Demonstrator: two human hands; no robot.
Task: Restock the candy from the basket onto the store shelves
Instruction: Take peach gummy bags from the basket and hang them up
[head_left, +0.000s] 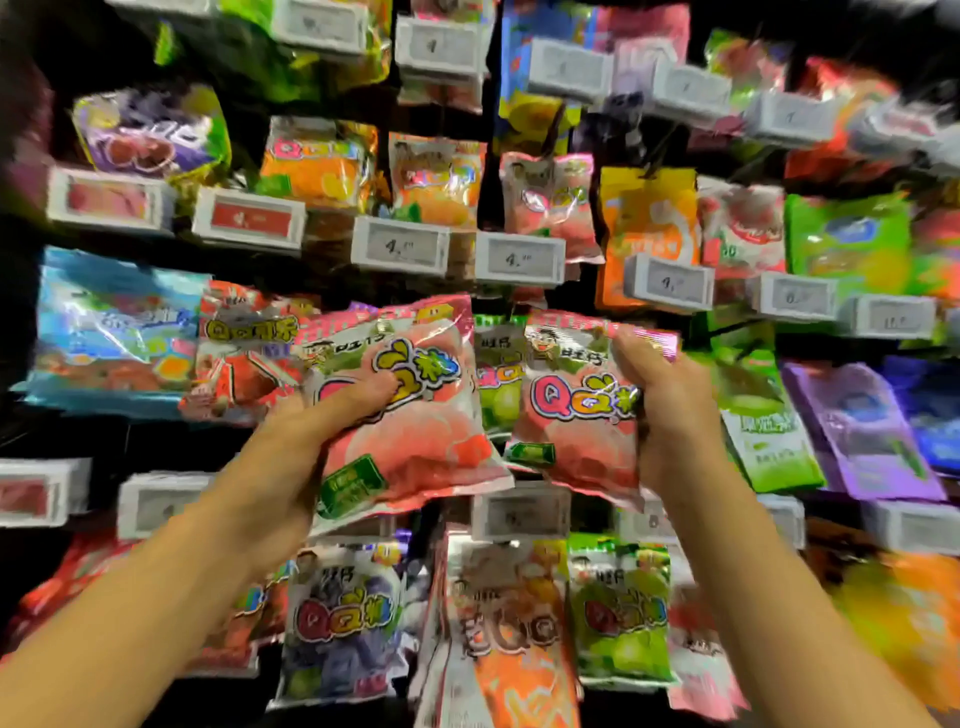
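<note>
Each of my hands holds one pink peach candy bag in front of the hanging display. My left hand (311, 431) grips the larger-looking pink bag (410, 447) from its left side, thumb pressed on the front. My right hand (670, 410) grips a second pink bag (576, 415) along its right edge. Both bags are tilted and sit level with the middle row of hooks. A row of the same pink bags (550, 202) hangs just above. The basket is out of view.
Hooks carry many candy bags: green ones (618, 613) below and behind, purple ones (862, 431) at right, orange ones (644, 234) upper right, a blue one (109, 332) at left. White price tags (400, 244) stick out in front of each row.
</note>
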